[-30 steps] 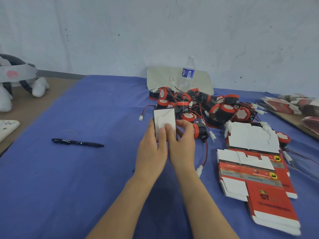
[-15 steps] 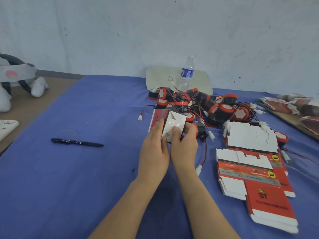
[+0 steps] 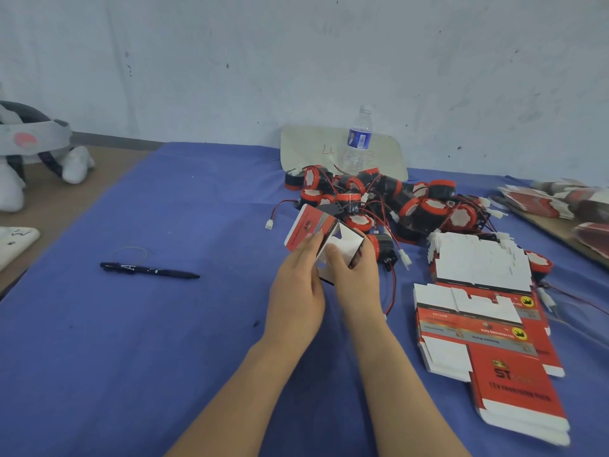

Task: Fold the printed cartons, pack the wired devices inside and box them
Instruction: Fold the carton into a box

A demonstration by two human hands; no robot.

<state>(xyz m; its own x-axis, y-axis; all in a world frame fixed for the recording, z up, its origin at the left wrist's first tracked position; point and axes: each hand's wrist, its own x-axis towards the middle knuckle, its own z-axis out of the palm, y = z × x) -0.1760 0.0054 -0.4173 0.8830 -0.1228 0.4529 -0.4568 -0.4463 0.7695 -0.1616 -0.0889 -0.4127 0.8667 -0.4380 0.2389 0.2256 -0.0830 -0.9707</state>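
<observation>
Gripping a half-opened carton (image 3: 308, 229) in both hands, held just over the blue worktop (image 3: 164, 324), at the near edge of the devices (image 3: 425, 206). With the left hand (image 3: 298, 286), clasping the red printed side, fingers curled onto its face. With the right hand (image 3: 356, 275), clasping the white inner side, fingers wrapped round the right edge. Tilted toward the left, red panel up and to the left, white inside open toward the camera.

Behind the carton, heaped in a tangle: black-and-red round devices with red and black wires and white plugs. To the right of the hands, lying flat in a fanned stack: flat cartons (image 3: 514, 384), red print up, touching a second stack (image 3: 478, 262) with white sides up. Further right, at the worktop's edge, more cartons (image 3: 540, 202), blurred. Behind the heap, standing upright: a bottle (image 3: 358, 140) before a pale board (image 3: 309, 146) leaning on the wall. Well to the left, lying alone: a black pen (image 3: 148, 270), with a thin loop (image 3: 130, 251) just beyond it.
</observation>
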